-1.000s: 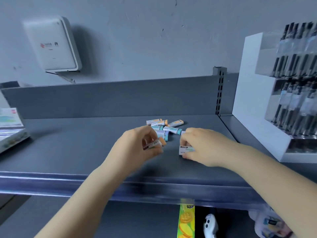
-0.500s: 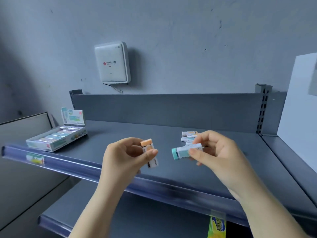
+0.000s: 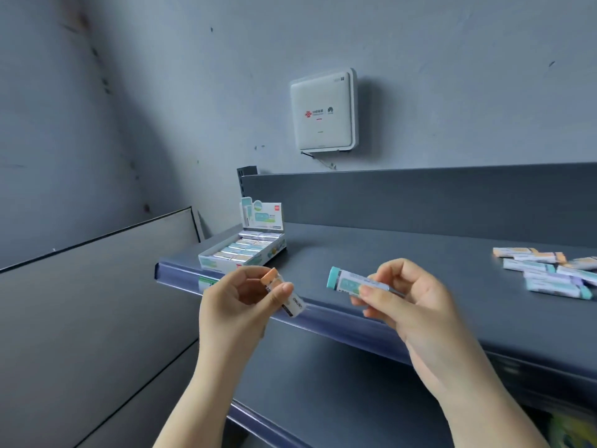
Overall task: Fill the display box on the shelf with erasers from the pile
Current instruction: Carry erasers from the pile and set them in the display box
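Pinching paper-sleeved rectangular erasers: left hand (image 3: pixel 237 305) an orange-tipped eraser (image 3: pixel 284 294), right hand (image 3: pixel 410 302) a teal-capped eraser (image 3: pixel 352 282).

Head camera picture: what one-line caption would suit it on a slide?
Left hand holds an orange-tipped eraser, right hand a teal-tipped eraser, between display box and pile.
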`<state>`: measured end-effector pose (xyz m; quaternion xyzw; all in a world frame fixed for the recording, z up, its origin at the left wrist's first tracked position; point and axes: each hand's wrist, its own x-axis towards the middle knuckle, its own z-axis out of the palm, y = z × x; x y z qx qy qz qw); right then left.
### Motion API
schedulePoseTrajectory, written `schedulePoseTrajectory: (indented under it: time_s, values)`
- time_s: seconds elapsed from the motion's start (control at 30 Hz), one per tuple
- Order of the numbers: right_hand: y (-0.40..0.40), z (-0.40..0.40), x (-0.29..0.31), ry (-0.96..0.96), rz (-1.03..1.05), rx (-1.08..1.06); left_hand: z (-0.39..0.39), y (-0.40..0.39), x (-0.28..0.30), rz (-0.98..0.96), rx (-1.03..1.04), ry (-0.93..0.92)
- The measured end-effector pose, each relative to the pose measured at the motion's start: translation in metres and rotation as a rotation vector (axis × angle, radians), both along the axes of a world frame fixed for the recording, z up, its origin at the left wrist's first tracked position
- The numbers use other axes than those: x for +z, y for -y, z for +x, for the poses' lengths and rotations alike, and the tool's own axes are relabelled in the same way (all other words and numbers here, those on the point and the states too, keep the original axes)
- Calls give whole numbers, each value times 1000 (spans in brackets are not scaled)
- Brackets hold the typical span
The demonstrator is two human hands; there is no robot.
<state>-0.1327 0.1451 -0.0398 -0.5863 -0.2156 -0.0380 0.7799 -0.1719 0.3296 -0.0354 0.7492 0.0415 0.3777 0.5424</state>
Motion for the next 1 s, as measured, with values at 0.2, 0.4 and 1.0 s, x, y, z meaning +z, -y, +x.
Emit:
schedulePoseTrajectory:
  time_s: [0.2,0.4,1.0]
  values:
    - [-82,3,-10,-9,6,11,-2,-76,0,15,-18,-13]
    - [-144,7,-23,-36,-8,-17,8,-139,-8,-57,-118,-60]
    - [-223,114,4,137,-261,-228,114,-231,1,14,-242,6]
